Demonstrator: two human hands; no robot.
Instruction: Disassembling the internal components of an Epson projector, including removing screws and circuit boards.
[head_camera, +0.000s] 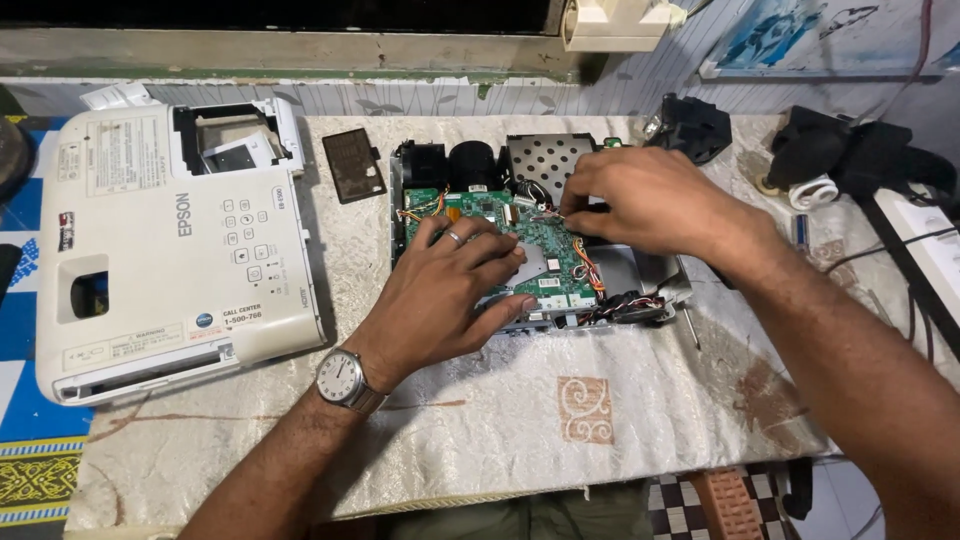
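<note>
An opened projector chassis (470, 165) lies on the cloth-covered table, its green circuit board (550, 250) exposed with coloured wires around it. My left hand (450, 290), with a ring and a wristwatch, rests flat on the board's near left part, fingers spread. My right hand (640, 200) reaches over the board's far right side, its fingertips pinched at small wires or a connector near the perforated metal shield (545, 155); what it pinches is too small to tell.
The projector's white top cover (160, 250) lies to the left. A small dark panel (353, 165) sits beside it. Black parts (695, 125) and a white bulb (815, 190) lie at the far right, with a white power strip (935, 245) and cables. A thin screwdriver (690, 328) lies by the chassis.
</note>
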